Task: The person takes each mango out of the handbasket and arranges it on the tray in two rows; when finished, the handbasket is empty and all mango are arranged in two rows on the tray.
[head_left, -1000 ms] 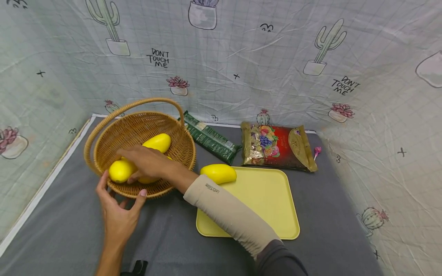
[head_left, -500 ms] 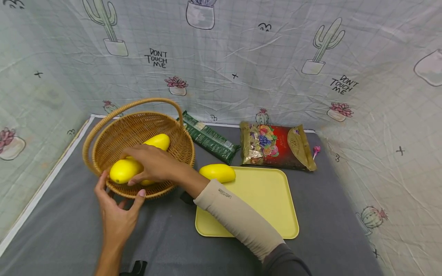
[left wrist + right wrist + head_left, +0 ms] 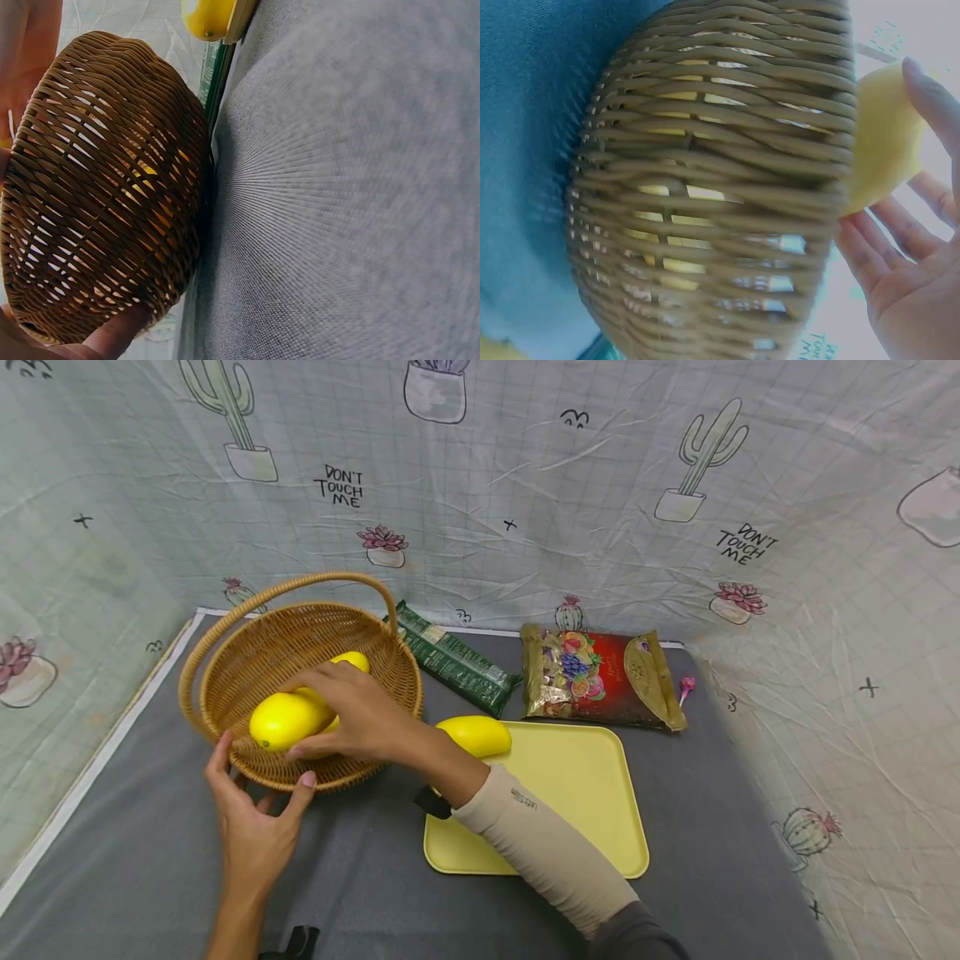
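Observation:
My right hand [image 3: 363, 710] grips a yellow mango [image 3: 283, 722] over the near left part of a wicker basket [image 3: 258, 652], thumb on the near side and fingers across the far side. The right wrist view has this mango [image 3: 885, 139] at the basket's rim, between thumb and fingers. Behind the hand, another yellow mango [image 3: 356, 660] shows in the basket, and more yellow lies partly hidden beneath. My left hand [image 3: 258, 827] holds the basket's near rim; in the left wrist view its fingers lie along the woven side [image 3: 112, 180].
Right of the basket, a yellow tray [image 3: 577, 810] bears one mango [image 3: 474, 737] at its far left corner, under my right forearm's reach. Behind lie a green packet [image 3: 457, 660], a red and gold candy bag [image 3: 603, 681] and a pink lollipop [image 3: 687, 687]. A patterned cloth wall encloses the table.
The right hand has drawn the mango rightward and slightly up within the basket, its forearm shifting right. The left hand keeps its place on the rim.

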### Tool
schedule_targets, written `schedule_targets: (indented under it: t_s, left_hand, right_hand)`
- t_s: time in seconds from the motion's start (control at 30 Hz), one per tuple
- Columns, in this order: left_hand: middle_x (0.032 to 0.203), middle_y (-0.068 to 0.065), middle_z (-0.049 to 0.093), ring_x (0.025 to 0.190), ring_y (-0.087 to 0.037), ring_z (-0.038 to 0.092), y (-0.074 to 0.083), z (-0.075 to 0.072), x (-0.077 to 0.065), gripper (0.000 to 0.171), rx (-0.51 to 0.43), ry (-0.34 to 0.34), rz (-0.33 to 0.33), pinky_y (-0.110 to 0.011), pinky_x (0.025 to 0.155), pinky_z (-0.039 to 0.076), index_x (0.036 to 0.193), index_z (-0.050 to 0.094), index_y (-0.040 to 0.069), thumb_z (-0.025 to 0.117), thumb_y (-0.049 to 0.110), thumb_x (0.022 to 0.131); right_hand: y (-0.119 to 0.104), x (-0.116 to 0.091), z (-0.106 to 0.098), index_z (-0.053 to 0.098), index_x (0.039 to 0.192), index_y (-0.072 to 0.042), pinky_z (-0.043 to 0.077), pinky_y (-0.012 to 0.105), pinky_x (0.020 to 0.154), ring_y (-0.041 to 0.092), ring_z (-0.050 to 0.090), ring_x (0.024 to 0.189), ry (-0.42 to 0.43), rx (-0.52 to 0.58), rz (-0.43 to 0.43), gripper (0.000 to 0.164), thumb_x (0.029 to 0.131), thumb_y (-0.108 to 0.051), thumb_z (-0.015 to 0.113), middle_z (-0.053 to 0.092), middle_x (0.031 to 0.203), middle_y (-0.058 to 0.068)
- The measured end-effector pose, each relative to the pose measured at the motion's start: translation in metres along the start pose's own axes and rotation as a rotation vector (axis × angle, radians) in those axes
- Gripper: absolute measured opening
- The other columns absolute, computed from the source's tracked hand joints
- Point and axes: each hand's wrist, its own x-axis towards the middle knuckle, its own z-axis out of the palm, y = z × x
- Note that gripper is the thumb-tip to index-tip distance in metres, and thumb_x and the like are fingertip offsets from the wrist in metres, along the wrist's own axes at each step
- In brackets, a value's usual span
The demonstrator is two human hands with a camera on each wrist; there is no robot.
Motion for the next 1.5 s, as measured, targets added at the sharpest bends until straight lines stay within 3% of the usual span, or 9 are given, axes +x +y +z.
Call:
schedule_targets:
  t_s: [0.2, 0.27, 0.43, 0.67, 0.9, 1.27, 1.5]
  left_hand:
    - [0.174, 0.010, 0.014, 0.149, -0.026, 0.034, 0.000, 0.001, 0.001, 0.108, 0.054, 0.013, 0.009, -0.046, 0.101, 0.051, 0.169, 0.012, 0.036, 0.082, 0.010, 0.091]
    - [0.173, 0.011, 0.015, 0.148, -0.024, 0.034, 0.000, 0.001, 0.001, 0.108, 0.058, 0.015, 0.010, -0.044, 0.100, 0.052, 0.169, 0.012, 0.035, 0.083, 0.010, 0.091]
    - [0.174, 0.009, 0.014, 0.150, -0.027, 0.032, -0.001, 0.001, 0.002, 0.110, 0.041, 0.010, 0.001, -0.063, 0.103, 0.048, 0.169, 0.010, 0.035, 0.083, 0.009, 0.091]
    - [0.174, 0.009, 0.014, 0.149, -0.027, 0.032, -0.001, 0.001, 0.003, 0.111, 0.037, 0.013, -0.012, -0.056, 0.101, 0.048, 0.169, 0.010, 0.036, 0.083, 0.009, 0.090]
    - [0.175, 0.007, 0.013, 0.151, -0.032, 0.030, 0.001, 0.001, 0.001, 0.108, 0.011, 0.026, -0.014, -0.073, 0.102, 0.041, 0.168, 0.011, 0.036, 0.083, 0.012, 0.091]
    - [0.175, 0.006, 0.011, 0.153, -0.033, 0.028, 0.000, 0.000, 0.002, 0.110, 0.015, 0.023, -0.011, -0.075, 0.103, 0.039, 0.169, 0.010, 0.035, 0.083, 0.010, 0.090]
    - [0.175, 0.008, 0.012, 0.153, -0.032, 0.029, 0.000, 0.001, 0.003, 0.109, 0.029, 0.024, -0.018, -0.072, 0.103, 0.040, 0.169, 0.010, 0.035, 0.083, 0.010, 0.091]
  right_hand:
    - [-0.003, -0.020, -0.015, 0.060, 0.148, -0.024, 0.044, 0.027, 0.107, 0.013, 0.052, 0.133, 0.115, -0.007, 0.026, 0.073, 0.087, -0.051, 0.087, 0.061, 0.144, -0.002]
    - [-0.003, -0.027, -0.020, 0.061, 0.147, -0.023, 0.045, 0.027, 0.107, 0.013, 0.052, 0.132, 0.150, -0.008, 0.017, 0.072, 0.086, -0.050, 0.088, 0.061, 0.143, -0.002]
    - [-0.001, -0.044, -0.029, 0.064, 0.144, -0.019, 0.046, 0.032, 0.109, 0.017, 0.054, 0.131, 0.226, -0.003, 0.003, 0.071, 0.084, -0.045, 0.091, 0.062, 0.142, 0.002]
    - [0.006, -0.073, -0.038, 0.064, 0.142, -0.019, 0.050, 0.036, 0.107, 0.017, 0.054, 0.125, 0.323, -0.023, 0.036, 0.071, 0.082, -0.043, 0.093, 0.063, 0.138, 0.002]
    - [0.014, -0.101, -0.047, 0.064, 0.142, -0.019, 0.052, 0.038, 0.104, 0.017, 0.054, 0.123, 0.369, -0.029, 0.073, 0.072, 0.081, -0.042, 0.094, 0.063, 0.137, 0.000]
    - [0.030, -0.139, -0.056, 0.066, 0.140, -0.020, 0.053, 0.043, 0.102, 0.020, 0.054, 0.123, 0.414, -0.054, 0.198, 0.071, 0.079, -0.040, 0.095, 0.064, 0.134, -0.001]
    - [0.045, -0.165, -0.063, 0.067, 0.139, -0.017, 0.052, 0.049, 0.109, 0.025, 0.055, 0.131, 0.442, -0.081, 0.277, 0.069, 0.080, -0.035, 0.096, 0.064, 0.134, 0.002]
